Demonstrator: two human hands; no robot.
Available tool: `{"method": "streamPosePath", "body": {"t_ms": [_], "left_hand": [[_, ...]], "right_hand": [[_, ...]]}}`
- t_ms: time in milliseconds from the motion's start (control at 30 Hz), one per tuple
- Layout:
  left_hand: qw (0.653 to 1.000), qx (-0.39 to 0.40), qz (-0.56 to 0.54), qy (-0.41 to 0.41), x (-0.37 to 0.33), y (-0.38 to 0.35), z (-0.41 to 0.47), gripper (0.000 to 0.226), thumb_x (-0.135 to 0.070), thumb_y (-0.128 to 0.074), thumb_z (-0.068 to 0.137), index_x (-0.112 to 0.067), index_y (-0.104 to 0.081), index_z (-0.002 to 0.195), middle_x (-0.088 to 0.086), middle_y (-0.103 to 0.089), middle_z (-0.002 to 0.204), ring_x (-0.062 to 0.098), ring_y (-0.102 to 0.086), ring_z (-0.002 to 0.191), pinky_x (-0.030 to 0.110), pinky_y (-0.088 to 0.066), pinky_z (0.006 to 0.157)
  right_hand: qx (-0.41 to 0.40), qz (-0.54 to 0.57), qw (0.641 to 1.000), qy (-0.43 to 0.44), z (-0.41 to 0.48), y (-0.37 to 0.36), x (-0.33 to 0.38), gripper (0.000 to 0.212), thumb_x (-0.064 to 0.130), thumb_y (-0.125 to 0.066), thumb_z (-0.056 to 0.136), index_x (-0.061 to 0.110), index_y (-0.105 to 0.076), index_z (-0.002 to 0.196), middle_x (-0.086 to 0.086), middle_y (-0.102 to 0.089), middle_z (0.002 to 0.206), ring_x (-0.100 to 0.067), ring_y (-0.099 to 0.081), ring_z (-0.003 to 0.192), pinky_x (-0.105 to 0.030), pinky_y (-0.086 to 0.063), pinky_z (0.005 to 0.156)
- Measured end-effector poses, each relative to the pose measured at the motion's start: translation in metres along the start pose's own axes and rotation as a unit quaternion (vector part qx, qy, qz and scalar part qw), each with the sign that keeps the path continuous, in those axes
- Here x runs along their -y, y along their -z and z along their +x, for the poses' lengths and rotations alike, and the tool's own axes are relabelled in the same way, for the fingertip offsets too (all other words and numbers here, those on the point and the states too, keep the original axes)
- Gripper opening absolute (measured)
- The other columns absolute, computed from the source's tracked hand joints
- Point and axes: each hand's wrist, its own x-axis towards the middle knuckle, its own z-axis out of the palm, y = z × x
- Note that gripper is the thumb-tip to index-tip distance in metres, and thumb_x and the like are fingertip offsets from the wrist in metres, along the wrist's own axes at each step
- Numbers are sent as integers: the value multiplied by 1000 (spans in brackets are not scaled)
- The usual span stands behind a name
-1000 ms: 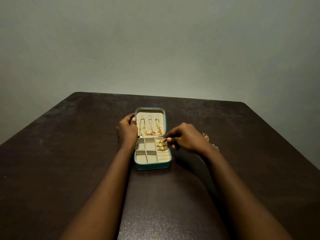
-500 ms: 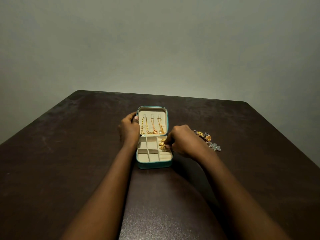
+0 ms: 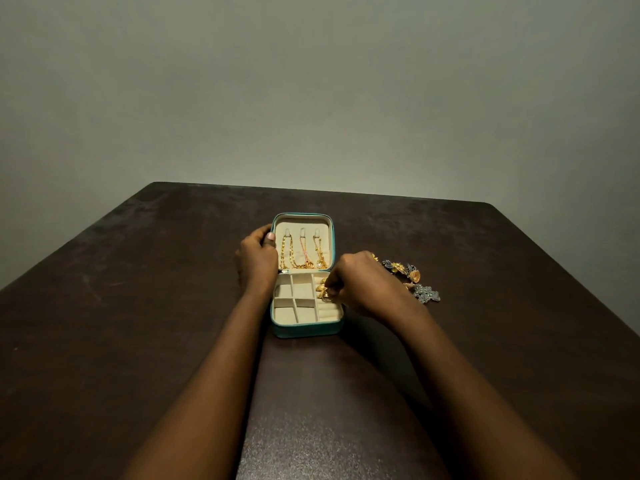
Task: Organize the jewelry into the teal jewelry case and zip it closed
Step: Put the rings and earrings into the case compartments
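Teal case (image 3: 306, 331), lying open: left hand (image 3: 258, 259) is gripping its lid (image 3: 304, 223) edge; right hand (image 3: 360, 282), fingers curled, is pinching gold rings (image 3: 323, 292) in right-hand slot.

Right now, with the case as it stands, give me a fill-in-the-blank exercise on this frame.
The left hand grips the lid of the teal jewelry case, which stands ___.
___ gold chains hang inside the lid.
The right hand pinches a gold ring in the case's ___ column of compartments.
Loose jewelry lies on the table, to the ___ of the case.
Missing words: open; three; right; right.
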Motion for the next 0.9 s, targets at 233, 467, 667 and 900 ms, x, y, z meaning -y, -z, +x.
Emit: {"method": "streamPosePath", "body": {"t_ms": [233,467,667,900], "left_hand": [[1000,-6,0,-10,0,0,0,30,-16,-48,96,-15,-63,121,9,-68,115,24,-62,106,30,-49,82],[1000,-1,-7,-4,-1,0,0,30,-17,-47,96,-16,-62,122,9,-68,113,24,-64,102,43,-54,86],[1000,3,-7,0,-1,0,1,30,-18,-47,96,-17,-62,122,8,-68,114,23,-63,104,43,-53,87],[1000,4,-12,6,-2,0,1,30,-18,-47,97,-17,-62,122,8,-67,115,23,-62,105,42,-53,88]], "right_hand": [[-30,0,1000,-2,-4,10,-2,25,6,-60,85,10,-70,108,-10,-69,109,-20,-64,97,-38,-55,85],[8,28,1000,-1,-8,18,3,28,12,-58,90,13,-65,117,-8,-65,117,-17,-60,104,-27,-48,88],[25,18,999,8,-13,10,4,29,14,-60,89,14,-65,117,-7,-66,118,-16,-59,107,-29,-49,93],[11,19,1000,14,-17,6,4,27,16,-62,87,12,-66,114,-7,-68,113,-14,-61,103,-31,-52,91]]}}
